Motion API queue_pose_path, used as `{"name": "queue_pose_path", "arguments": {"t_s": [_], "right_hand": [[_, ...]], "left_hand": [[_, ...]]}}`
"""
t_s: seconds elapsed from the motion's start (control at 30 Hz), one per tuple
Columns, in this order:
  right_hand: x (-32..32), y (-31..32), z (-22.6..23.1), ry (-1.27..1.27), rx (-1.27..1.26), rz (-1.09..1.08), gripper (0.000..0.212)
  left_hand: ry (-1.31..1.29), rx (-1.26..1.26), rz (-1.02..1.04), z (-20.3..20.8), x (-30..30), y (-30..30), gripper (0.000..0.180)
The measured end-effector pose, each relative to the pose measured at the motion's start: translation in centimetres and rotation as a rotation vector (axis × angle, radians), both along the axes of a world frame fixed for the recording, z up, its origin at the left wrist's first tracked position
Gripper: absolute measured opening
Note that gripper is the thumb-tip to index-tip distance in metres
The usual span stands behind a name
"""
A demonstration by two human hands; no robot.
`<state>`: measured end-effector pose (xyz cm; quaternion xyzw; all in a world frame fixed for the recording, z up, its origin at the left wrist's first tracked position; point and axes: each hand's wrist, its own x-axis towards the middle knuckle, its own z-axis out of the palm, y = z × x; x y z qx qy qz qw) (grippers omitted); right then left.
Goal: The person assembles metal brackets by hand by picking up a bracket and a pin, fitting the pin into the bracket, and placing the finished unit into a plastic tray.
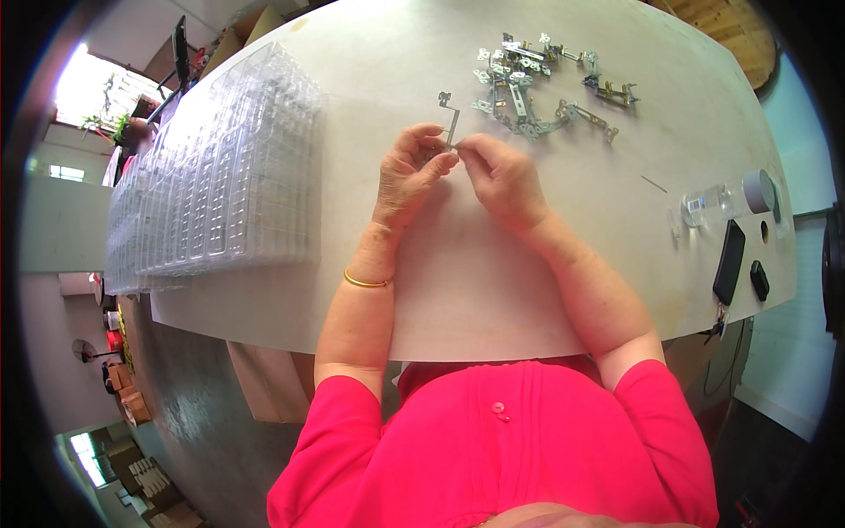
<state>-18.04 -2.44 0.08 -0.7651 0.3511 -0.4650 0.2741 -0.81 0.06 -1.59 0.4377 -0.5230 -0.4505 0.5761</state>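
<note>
Over the middle of the table, my left hand (411, 173) is closed around the lower end of a thin metal bracket (452, 126), which stands up from the fingers with a small dark end piece at its top. Close against it, my right hand (502, 179) pinches at the bracket's lower end, its fingertips meeting those of the left. Whatever lies between the fingertips is too small to make out. Beyond the hands, to the right, lies a loose pile of similar metal brackets (521, 97), silver with some brass-coloured parts.
Stacked clear plastic trays (231, 167) stand on the table (370, 53) at the left. A thin rod (654, 184) lies to the right, near a clear bottle (717, 202) on its side, a black phone (729, 262) and a small black object (759, 280). A round wooden surface (726, 35) is at the far right.
</note>
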Motion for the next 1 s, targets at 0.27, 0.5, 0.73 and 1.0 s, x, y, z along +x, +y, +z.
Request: {"name": "queue_pose_path", "arguments": {"t_s": [0.27, 0.5, 0.73, 1.0], "right_hand": [[-0.2, -0.5, 0.0, 0.007, 0.113, 0.021, 0.005], [-0.3, -1.8, -0.7, -0.306, 0.480, 0.053, 0.010], [0.1, -1.4, -0.3, -0.534, 0.617, 0.153, 0.011], [-0.2, -0.7, -1.1, -0.667, 0.645, 0.232, 0.013]], "left_hand": [[-0.020, -0.024, 0.007, 0.0, -0.1, -0.3, 0.039], [0.048, 0.054, 0.022, 0.1, 0.1, -0.6, 0.033], [-0.317, -0.016, 0.090, 0.5, -0.5, 0.6, 0.028], [-0.324, -0.081, 0.067, 1.0, -1.3, 1.2, 0.021]]}}
